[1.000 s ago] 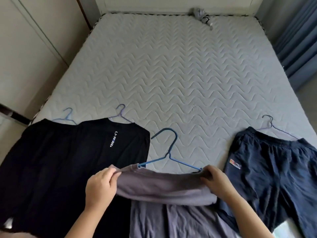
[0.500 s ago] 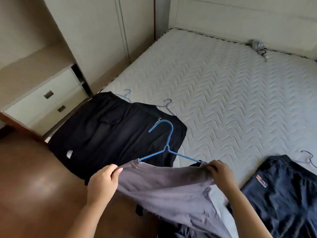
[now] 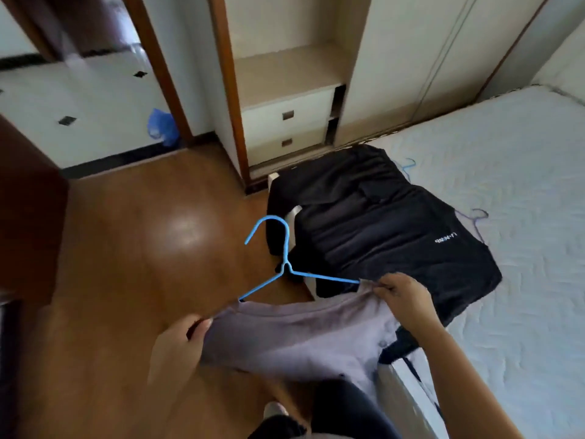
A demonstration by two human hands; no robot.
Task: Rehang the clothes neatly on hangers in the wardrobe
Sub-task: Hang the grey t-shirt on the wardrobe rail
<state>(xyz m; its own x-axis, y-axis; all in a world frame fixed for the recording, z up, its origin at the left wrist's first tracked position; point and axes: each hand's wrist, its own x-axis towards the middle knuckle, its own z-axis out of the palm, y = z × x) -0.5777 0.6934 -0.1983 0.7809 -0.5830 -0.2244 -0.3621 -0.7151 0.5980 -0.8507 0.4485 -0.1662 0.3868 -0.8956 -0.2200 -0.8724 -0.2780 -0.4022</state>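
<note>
Standing on a glossy brown wooden floor (image 3: 136, 255) at the corner of a bed, we face the pale wardrobe (image 3: 395, 68), whose open bay shows a bare shelf above two drawers (image 3: 286, 128). To our right lies the quilted white mattress (image 3: 522, 191), with black clothes (image 3: 380, 223) spread over its near corner and two thin hangers (image 3: 408, 164) poking out from under their far edge. Past a brown door frame, a tiled floor (image 3: 79, 99) carries a blurred blue bag (image 3: 161, 126).

We hold the grey garment (image 3: 294, 334) in the air over the floor, beside the bed. Our left hand (image 3: 180, 340) pinches one shoulder of it and our right hand (image 3: 402, 296) pinches the other, where an arm of the blue hanger (image 3: 280, 248) enters the neckline. Its hook stands up above the collar.

Both hanger ends are buried in the cloth. The garment's lower part is hidden behind our dark-clad legs, the wardrobe's top is cut off by the frame, and the white print on the black clothes is too small to read.
</note>
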